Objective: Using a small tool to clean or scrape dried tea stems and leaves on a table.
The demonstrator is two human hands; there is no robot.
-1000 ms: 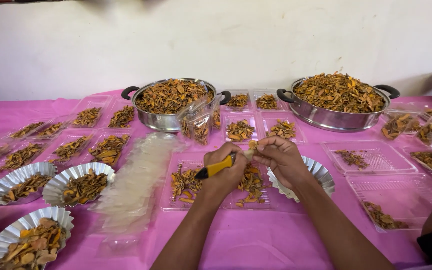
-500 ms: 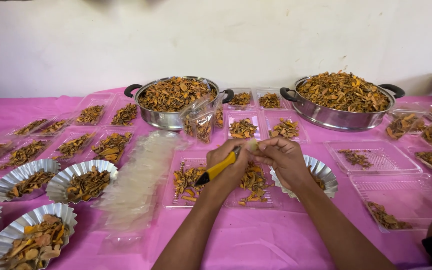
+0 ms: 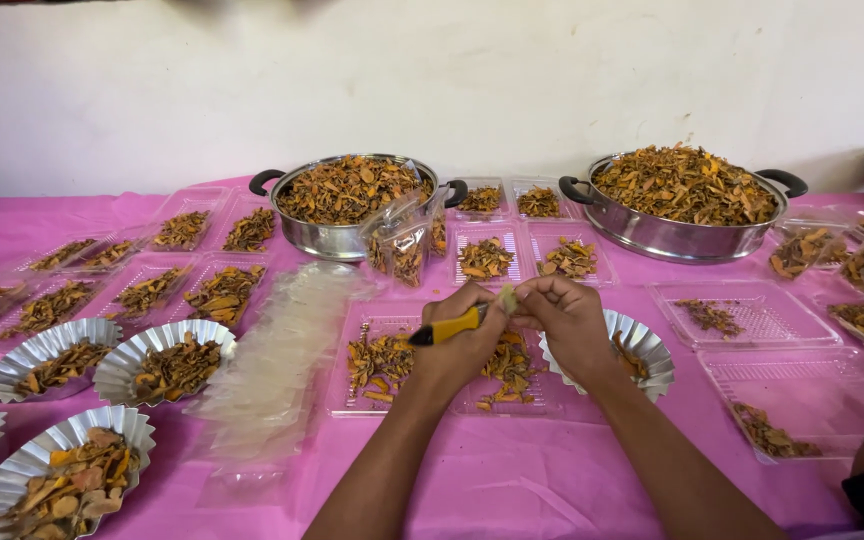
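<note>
Bare pink cloth lies open before the trays, while two pots and foil cups crowd the rest.

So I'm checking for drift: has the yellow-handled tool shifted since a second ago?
No. The yellow-handled tool sits in the left hand over the same clear tray as before.

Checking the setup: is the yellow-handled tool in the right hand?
No, the left hand grips the tool; the right hand pinches a small piece.

Two pots stand behind — trays between them; foil cups left; bags beside them.
</note>
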